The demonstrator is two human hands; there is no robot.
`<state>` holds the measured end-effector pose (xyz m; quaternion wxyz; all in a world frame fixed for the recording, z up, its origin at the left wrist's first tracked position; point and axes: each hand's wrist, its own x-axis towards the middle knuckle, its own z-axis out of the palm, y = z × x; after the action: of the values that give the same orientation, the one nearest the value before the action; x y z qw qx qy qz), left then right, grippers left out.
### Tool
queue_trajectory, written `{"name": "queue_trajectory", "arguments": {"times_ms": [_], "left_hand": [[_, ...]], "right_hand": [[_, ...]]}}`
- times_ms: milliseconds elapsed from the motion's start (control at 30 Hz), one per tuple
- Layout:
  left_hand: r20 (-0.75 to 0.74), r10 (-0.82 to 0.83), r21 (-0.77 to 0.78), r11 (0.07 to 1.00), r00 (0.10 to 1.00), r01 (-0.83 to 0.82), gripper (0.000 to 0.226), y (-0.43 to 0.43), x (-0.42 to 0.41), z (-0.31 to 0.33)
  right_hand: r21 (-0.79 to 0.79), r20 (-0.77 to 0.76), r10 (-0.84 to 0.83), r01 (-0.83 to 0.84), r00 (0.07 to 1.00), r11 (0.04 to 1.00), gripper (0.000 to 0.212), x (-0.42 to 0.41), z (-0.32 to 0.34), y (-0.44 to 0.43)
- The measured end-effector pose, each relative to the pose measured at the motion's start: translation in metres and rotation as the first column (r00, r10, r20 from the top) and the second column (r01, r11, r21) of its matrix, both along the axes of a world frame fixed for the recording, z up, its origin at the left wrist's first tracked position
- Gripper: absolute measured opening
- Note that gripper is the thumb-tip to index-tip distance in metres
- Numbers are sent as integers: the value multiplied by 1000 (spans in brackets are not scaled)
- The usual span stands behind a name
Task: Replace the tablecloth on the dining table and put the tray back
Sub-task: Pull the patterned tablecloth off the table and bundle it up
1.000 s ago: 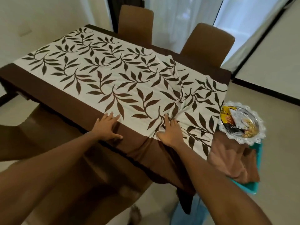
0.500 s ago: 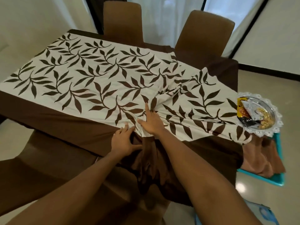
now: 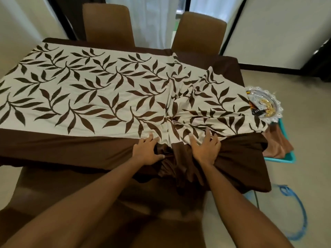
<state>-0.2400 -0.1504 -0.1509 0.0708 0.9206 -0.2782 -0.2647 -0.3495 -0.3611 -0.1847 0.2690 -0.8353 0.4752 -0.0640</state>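
Note:
A cream tablecloth (image 3: 89, 97) with brown leaves and a wide brown border covers the dining table. It lies flat on the left and is bunched into folds on the right. My left hand (image 3: 146, 152) and my right hand (image 3: 206, 149) sit close together at the near edge, each gripping the gathered fabric where cream meets brown. A round tray (image 3: 277, 104) with a white lace rim holds snack packets. It rests off the table's right end, partly hidden by the cloth's corner.
Under the tray sits a turquoise basin (image 3: 279, 159) with a pinkish-brown cloth (image 3: 275, 142) in it. Two brown chairs (image 3: 107, 24) (image 3: 198, 31) stand at the far side, another (image 3: 53, 185) just below my arms. A blue cord (image 3: 302, 212) loops on the floor at right.
My hands went from flat and apart to close together at the near edge. The cloth's right part has been pulled into deeper folds between them.

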Motion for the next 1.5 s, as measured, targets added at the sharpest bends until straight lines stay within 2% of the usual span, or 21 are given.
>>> {"name": "queue_trajectory", "arguments": {"times_ms": [100, 167, 200, 267, 300, 367, 433, 467, 567, 633, 733, 833, 933, 1067, 1133, 1267, 1367, 1500], "left_hand": [[-162, -29, -137, 991, 986, 6, 89, 17, 15, 7], [-292, 0, -304, 948, 957, -93, 80, 30, 18, 10], [-301, 21, -380, 914, 953, -140, 74, 40, 17, 13], [-201, 125, -489, 847, 972, -210, 63, 54, 16, 13], [-152, 203, -520, 816, 967, -253, 58, 63, 18, 15], [-131, 343, -532, 767, 930, -358, 51, 80, 26, 18], [-73, 415, -482, 781, 907, -397, 55, 103, 40, 17], [-33, 433, -438, 804, 901, -403, 60, 115, 48, 15], [62, 453, -304, 857, 889, -416, 76, 151, 73, 6], [84, 464, -222, 871, 882, -438, 83, 167, 87, -2], [130, 456, -160, 886, 880, -436, 79, 174, 95, -14], [207, 464, -221, 880, 861, -421, 67, 164, 93, -19], [232, 464, -240, 879, 855, -412, 64, 153, 88, -21], [223, 421, -238, 898, 879, -370, 66, 160, 91, -15], [213, 391, -241, 909, 895, -340, 68, 170, 94, -13], [134, 310, -264, 927, 941, -267, 67, 188, 100, -8], [59, 177, -290, 945, 982, -153, 65, 202, 110, -1], [-91, 88, -401, 908, 992, -118, 43, 211, 117, 7]], "right_hand": [[195, 77, 43, -57, 996, 979, 97, 33, 20, 39], [359, 143, 125, -169, 982, 918, 103, 65, 35, 65], [444, 178, 171, -234, 969, 865, 106, 80, 41, 80], [546, 231, 213, -308, 949, 779, 105, 102, 49, 106], [520, 234, 226, -318, 946, 793, 100, 109, 51, 118], [280, 167, 241, -281, 956, 918, 85, 109, 52, 129], [-16, 84, 205, -204, 975, 979, 78, 96, 48, 127], [-68, 63, 171, -167, 983, 984, 79, 87, 42, 121], [71, 11, 30, -31, 999, 997, 93, 65, 19, 96], [162, 17, 9, -12, 1000, 987, 100, 64, 12, 88], [263, 130, 53, -85, 990, 961, 105, 83, 17, 87], [430, 242, 66, -168, 968, 887, 112, 120, 31, 95], [516, 256, 163, -277, 953, 811, 116, 155, 41, 114], [460, 174, 450, -477, 876, 749, 122, 187, 43, 161], [416, 126, 524, -525, 842, 743, 123, 197, 38, 187], [365, 91, 565, -556, 820, 747, 124, 212, 32, 220], [305, 45, 597, -580, 801, 755, 123, 223, 30, 239], [241, 19, 600, -586, 800, 774, 124, 237, 28, 265]]}}
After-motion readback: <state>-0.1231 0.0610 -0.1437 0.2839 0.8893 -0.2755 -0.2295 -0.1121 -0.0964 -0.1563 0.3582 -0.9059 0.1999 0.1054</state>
